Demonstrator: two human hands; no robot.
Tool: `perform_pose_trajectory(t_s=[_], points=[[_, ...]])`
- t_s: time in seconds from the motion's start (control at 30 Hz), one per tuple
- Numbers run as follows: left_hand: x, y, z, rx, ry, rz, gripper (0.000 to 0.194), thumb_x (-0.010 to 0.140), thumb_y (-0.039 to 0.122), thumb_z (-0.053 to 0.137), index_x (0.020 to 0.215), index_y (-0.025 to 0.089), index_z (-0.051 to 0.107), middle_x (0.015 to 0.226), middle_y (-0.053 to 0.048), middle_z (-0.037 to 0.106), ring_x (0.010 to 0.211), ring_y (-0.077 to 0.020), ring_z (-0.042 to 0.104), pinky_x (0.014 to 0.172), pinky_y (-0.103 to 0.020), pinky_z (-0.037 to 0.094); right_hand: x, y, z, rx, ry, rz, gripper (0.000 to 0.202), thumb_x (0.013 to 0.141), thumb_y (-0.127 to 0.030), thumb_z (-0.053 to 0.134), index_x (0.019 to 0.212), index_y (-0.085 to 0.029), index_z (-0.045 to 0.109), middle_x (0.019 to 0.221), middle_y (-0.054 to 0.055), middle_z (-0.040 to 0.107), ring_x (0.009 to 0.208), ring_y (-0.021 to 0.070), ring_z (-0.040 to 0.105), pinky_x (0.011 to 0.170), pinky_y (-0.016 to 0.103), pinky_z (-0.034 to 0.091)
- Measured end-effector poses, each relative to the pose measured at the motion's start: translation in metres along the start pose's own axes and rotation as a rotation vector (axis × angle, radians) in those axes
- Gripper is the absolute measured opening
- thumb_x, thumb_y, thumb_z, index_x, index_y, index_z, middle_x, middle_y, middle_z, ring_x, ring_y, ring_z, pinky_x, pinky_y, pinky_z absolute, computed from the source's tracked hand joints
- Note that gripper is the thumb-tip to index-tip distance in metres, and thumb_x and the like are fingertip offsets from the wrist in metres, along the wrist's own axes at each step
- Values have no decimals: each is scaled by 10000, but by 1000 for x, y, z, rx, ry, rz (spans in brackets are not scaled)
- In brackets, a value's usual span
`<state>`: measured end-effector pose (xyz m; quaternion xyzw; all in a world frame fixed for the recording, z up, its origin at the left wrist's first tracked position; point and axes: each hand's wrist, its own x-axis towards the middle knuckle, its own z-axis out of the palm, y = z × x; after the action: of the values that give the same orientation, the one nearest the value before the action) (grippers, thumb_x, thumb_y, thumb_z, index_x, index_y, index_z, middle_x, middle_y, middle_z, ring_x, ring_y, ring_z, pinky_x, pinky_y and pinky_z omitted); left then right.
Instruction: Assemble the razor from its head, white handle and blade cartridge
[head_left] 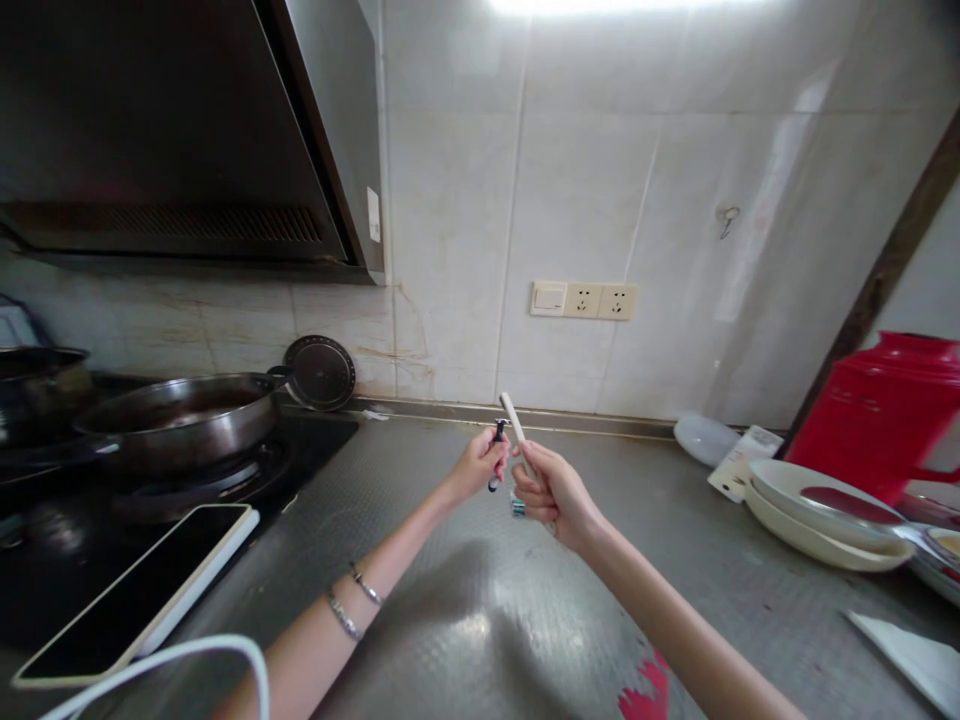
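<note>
My left hand (478, 465) is closed around a slim black tool (498, 432) with a small crosswise metallic head at its top; its exact kind is unclear. Just to the right, my right hand (553, 492) grips a pale stick-shaped object (513, 416) with a darker tip, tilted up and to the left. The two hands are close together above the grey metal counter (450, 620). A small teal-and-white item (517, 505) shows below my right fingers; whether it is held or lies on the counter I cannot tell.
On the left, a steel pan (184, 425) sits on the black stove (322, 440), with a phone (142, 595) and white cable (225, 645) in front. At right stand stacked pale dishes (795, 525), a small white dish (705, 440) and a red thermos (877, 410).
</note>
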<state>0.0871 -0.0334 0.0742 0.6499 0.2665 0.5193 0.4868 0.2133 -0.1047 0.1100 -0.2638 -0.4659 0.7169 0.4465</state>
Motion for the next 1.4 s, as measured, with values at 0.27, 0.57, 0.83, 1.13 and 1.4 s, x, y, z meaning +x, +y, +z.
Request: perform_pose_trajectory(t_s=[0.27, 0.57, 0.83, 1.13, 1.4], points=[[-5, 0, 13, 100, 90, -42, 172, 766, 335, 462, 744, 172, 414, 492, 80, 408, 375, -41, 358, 384, -173, 280, -13, 27, 17, 135, 147, -33, 379, 704, -481, 596, 628, -201, 352, 437, -120, 218, 355, 16, 92, 311, 136, 38], [-5, -2, 11, 42, 121, -9, 215, 774, 385, 464, 776, 176, 414, 519, 85, 371, 381, -38, 334, 376, -164, 259, -29, 35, 23, 202, 156, 91, 368, 681, -497, 613, 671, -203, 392, 438, -125, 195, 365, 20, 65, 317, 142, 24], [-4, -2, 13, 67, 120, 20, 171, 786, 343, 454, 777, 177, 417, 515, 83, 382, 381, -41, 344, 385, -166, 270, -22, 31, 29, 205, 168, -51, 381, 678, -500, 615, 657, -207, 372, 431, -124, 199, 359, 21, 81, 315, 145, 30], [-6, 6, 16, 80, 123, 5, 162, 781, 338, 456, 766, 182, 416, 506, 88, 376, 370, -44, 331, 383, -175, 264, -21, 30, 32, 212, 162, -82, 375, 680, -496, 613, 653, -209, 373, 421, -124, 211, 348, 19, 83, 306, 142, 32], [-4, 3, 13, 76, 117, 12, 151, 795, 332, 438, 772, 184, 413, 527, 84, 378, 379, -43, 315, 382, -176, 251, -22, 37, 32, 220, 161, -81, 375, 674, -500, 624, 667, -208, 389, 423, -127, 198, 349, 17, 80, 305, 136, 34]])
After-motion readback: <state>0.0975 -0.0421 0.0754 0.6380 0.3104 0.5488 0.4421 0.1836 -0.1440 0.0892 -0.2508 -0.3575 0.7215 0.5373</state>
